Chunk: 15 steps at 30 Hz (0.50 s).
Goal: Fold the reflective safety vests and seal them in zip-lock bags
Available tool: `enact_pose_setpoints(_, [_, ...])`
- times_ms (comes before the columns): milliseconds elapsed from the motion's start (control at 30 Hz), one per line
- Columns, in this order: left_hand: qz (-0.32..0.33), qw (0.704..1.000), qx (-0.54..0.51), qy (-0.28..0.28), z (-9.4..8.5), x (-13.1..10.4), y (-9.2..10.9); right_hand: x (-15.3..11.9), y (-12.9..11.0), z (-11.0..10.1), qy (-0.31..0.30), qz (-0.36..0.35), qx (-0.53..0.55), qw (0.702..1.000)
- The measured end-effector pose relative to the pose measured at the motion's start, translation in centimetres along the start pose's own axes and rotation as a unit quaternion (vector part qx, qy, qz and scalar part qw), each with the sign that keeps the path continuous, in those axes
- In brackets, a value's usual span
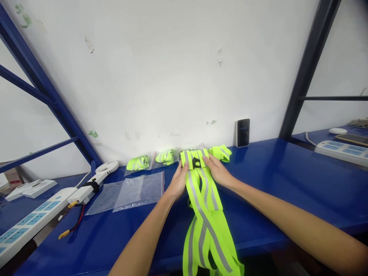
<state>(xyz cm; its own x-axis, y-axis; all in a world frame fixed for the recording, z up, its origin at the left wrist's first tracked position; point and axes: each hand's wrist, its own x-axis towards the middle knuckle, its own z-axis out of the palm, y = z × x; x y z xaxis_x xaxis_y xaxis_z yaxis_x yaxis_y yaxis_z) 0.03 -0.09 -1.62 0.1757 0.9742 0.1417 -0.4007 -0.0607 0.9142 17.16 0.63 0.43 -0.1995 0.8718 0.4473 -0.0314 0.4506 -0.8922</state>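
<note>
Between my two hands is a neon-yellow reflective vest (207,222) made of straps with grey stripes. My left hand (180,178) grips its upper left edge, fingers partly behind the strap. On the upper right edge, my right hand (217,168) pinches the fabric with the thumb in front. A black buckle (196,162) shows between the hands. Long straps hang down from there over the front edge of the table. Just behind my right hand lies another folded piece of yellow strap (221,153).
Bagged yellow bundles (138,163) lie along the wall. Flat clear plastic bags (139,191) rest left of my hands on the blue table (267,184). Farther left are a small fan (107,167), a wire with yellow connectors (77,222) and a power strip (37,218). A black-fronted device (243,132) stands by the wall.
</note>
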Motion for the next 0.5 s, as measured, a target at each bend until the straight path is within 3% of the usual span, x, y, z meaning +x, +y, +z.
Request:
enact_pose_setpoints(200, [0.04,0.999,-0.004,-0.009,0.8,-0.3,0.1,-0.3,-0.7,0.5,-0.017,-0.001,0.036,0.999])
enact_pose_setpoints(500, [0.027,0.999,-0.016,-0.018,1.2,-0.1,-0.2,-0.3,0.6,0.3,-0.013,0.001,0.012,1.0])
